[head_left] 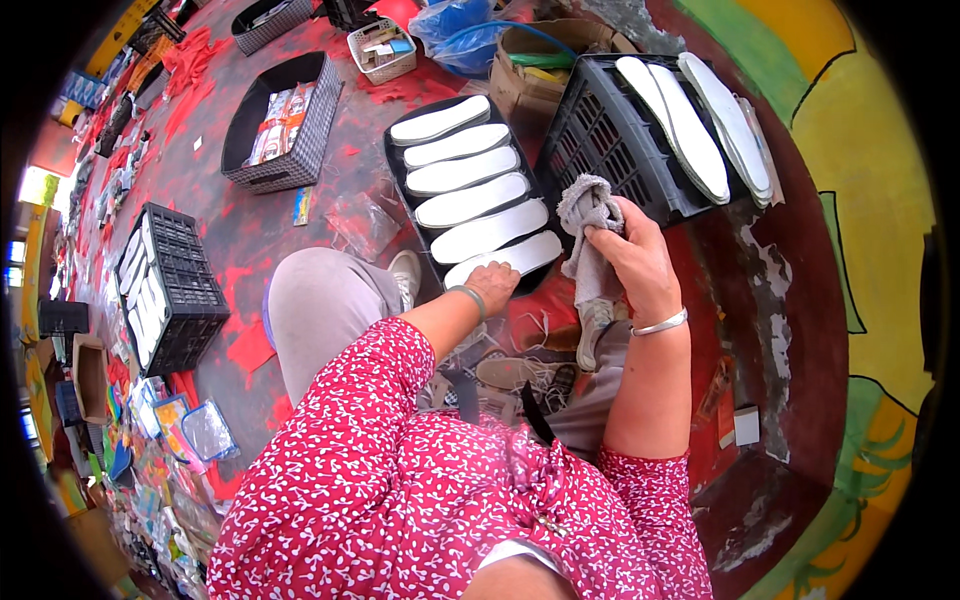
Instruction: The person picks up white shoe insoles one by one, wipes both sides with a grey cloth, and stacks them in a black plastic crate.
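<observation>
Left hand [492, 285] down on the nearest white insole [505, 259], fingers curled over its near end, pressing rather than lifting (fingertips hidden under the knuckles, so exact grip can't be told). Right hand [632, 258] closed round a grey rag [589, 228]; rag bunched above thumb and fingers, tail hanging below the palm, just beside the insole's right end.

Insole lying at the near end of a black tray [398, 170], w/ five more white insoles [460, 172] stacked row by row beyond it. Right of that, black crate [610, 140] w/ long white insoles [690, 110] laid across its top.

Further left, dark basket [300, 150] holding flat packets [272, 125], white w/ orange-red bands. Small blue-yellow packet [302, 206] on the red floor [250, 230] near it. Far edge: brown cardboard box [525, 85], blue plastic bag [455, 30], small white basket [385, 50] w/ bits inside (too small to tell).
</observation>
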Demonstrator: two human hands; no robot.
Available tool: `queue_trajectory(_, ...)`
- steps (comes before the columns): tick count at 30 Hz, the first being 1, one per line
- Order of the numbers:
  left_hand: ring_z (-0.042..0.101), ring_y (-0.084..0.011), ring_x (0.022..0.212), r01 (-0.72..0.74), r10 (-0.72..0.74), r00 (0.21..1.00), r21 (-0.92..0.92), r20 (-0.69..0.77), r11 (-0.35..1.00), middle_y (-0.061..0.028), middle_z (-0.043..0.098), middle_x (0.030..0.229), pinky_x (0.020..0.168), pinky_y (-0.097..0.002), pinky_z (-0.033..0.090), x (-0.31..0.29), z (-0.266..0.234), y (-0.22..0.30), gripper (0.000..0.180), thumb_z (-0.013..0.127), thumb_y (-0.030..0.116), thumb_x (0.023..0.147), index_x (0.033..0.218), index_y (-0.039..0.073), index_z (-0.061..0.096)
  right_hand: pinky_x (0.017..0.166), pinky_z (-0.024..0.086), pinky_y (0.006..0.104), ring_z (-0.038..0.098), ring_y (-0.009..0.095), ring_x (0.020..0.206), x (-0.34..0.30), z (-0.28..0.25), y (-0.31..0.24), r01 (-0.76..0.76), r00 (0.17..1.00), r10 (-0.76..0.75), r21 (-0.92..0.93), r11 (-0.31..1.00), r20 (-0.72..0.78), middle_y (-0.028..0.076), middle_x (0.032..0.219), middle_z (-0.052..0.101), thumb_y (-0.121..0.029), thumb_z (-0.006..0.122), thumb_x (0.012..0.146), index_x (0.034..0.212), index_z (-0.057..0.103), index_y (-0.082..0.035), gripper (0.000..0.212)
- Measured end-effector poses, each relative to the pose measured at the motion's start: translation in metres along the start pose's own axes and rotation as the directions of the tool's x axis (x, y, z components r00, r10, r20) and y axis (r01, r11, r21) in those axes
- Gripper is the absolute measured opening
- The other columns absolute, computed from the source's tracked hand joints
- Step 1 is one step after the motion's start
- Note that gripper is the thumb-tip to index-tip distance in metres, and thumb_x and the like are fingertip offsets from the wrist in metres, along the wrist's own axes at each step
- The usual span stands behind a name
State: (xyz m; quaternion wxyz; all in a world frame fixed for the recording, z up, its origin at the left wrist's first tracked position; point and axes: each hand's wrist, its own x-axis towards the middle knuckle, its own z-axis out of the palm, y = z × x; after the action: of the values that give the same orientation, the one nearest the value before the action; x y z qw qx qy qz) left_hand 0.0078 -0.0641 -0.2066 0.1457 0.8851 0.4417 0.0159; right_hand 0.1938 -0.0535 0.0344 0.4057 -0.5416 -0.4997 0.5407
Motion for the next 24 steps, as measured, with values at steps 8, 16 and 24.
queue_trajectory(8, 0.048, -0.0343, 0.114, 0.225, -0.273, 0.904, -0.178, -0.328, 0.958, -0.0176, 0.054, 0.118, 0.095, -0.0421, 0.041, 0.011, -0.028, -0.04, 0.032, 0.053, 0.024, 0.086, 0.109, 0.002, 0.056, 0.062, 0.047, 0.0237, 0.055, 0.008, 0.07, -0.003, -0.006, -0.014, 0.042, 0.998, -0.038, 0.085, 0.996, -0.058, 0.002, 0.08, 0.059, -0.004, 0.055, 0.081, 0.096, 0.059, 0.002, 0.017)
queue_trajectory(16, 0.015, -0.0291, 0.14, -0.035, 0.029, 0.984, 0.033, 0.176, 0.999, -0.0151, 0.02, 0.15, 0.114, -0.0407, 0.013, -0.011, -0.002, -0.019, 0.065, 0.044, 0.039, 0.092, 0.143, 0.004, 0.023, 0.06, 0.046, 0.0232, 0.056, 0.008, 0.068, -0.002, -0.008, -0.007, 0.071, 0.994, -0.061, 0.115, 0.991, -0.093, 0.001, 0.079, 0.06, -0.003, 0.056, 0.082, 0.095, 0.059, 0.002, 0.014)
queue_trajectory(24, 0.021, -0.0281, 0.138, 0.023, -0.028, 0.998, 0.09, 0.056, 0.996, -0.0139, 0.024, 0.148, 0.111, -0.0437, 0.018, -0.012, 0.013, -0.016, 0.061, 0.052, 0.034, 0.088, 0.14, 0.009, 0.032, 0.057, 0.047, 0.0244, 0.056, 0.009, 0.065, -0.002, 0.0, -0.013, 0.063, 0.994, -0.055, 0.081, 0.995, -0.099, 0.002, 0.078, 0.059, -0.003, 0.055, 0.082, 0.095, 0.058, 0.003, 0.014)
